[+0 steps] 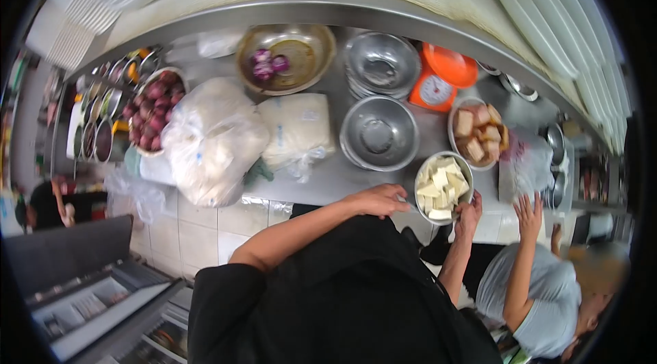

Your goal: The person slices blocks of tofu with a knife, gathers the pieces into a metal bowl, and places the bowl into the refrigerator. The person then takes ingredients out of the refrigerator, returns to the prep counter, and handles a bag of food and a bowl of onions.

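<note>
A round metal bowl (419,210) is at the front edge of the counter, filled with cut pale-yellow blocks (441,186) that look like tofu. My right hand (468,217) grips its lower right rim, fingers closed on it. Just left of the bowl, my left hand (378,201) rests at the counter edge with fingers loosely bent and apart, holding nothing I can see. Behind it stand nested empty metal bowls (378,132), with another stack of metal bowls (382,63) farther back.
An orange scale (438,83) and a bowl of meat chunks (479,132) stand at right. Leftward are a basin (287,80) with peeled onions, plastic bags (215,138) and a container of red onions (154,110). A co-worker (540,289) stands at right, one hand by a plastic bag.
</note>
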Tool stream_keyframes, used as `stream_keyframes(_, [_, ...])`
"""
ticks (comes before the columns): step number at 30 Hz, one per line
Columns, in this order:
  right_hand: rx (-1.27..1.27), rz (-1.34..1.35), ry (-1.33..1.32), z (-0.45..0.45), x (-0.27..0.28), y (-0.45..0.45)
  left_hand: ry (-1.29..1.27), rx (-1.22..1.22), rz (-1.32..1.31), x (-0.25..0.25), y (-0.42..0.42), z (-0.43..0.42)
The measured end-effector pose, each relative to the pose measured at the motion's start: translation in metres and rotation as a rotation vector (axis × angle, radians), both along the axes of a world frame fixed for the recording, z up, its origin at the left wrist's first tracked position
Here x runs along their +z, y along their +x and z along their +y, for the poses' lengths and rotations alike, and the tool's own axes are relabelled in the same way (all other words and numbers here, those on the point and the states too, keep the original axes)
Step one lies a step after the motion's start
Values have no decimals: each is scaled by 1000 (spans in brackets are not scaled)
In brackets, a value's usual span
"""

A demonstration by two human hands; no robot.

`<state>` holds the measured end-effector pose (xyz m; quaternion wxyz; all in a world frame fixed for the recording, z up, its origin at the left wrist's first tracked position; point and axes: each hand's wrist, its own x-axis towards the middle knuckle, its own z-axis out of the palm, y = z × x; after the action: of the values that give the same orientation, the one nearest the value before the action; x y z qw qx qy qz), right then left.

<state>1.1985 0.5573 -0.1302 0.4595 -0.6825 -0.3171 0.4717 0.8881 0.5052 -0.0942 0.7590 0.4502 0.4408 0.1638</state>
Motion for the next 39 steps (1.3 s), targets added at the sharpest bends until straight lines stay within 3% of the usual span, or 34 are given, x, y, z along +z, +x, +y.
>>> stream_keyframes(5, [26, 70, 81, 19, -14, 6, 135, 164, 171, -6, 28, 8])
stream_keyframes(12, [378, 4, -39, 28, 15, 14, -9, 505, 106, -11, 53, 24])
stream_keyframes(16, [291, 46, -105, 27, 14, 6, -126, 683, 82, -17, 62, 19])
stream_keyframes(19, [526, -201, 90, 45, -12, 38, -245, 740, 94, -16, 68, 29])
stream_keyframes(20, [543, -172, 104, 62, -31, 56, -245, 807, 187, -19, 78, 33])
stream_keyframes(23, [504, 67, 61, 80, -24, 71, -227, 904, 53, -3, 78, 12])
stream_keyframes(26, [501, 28, 49, 83, 7, 77, -184, 867, -37, 10, 76, 2])
stream_keyframes(29, [575, -134, 55, 87, 51, 59, -114, 997, -139, 35, 68, -19])
stream_keyframes(31, [673, -231, 84, 90, 79, 32, -99, 1184, -155, 61, 59, -42])
stream_keyframes(35, [960, -339, 195, 84, 123, -40, -59, 1331, -274, 92, 9, -103])
stream_keyframes(38, [1180, -222, 257, 46, 148, -120, 12, 1525, -348, 109, -32, -172])
stream_keyframes(39, [1195, -60, 213, 5, 162, -168, 16, 1607, -381, 108, -43, -192])
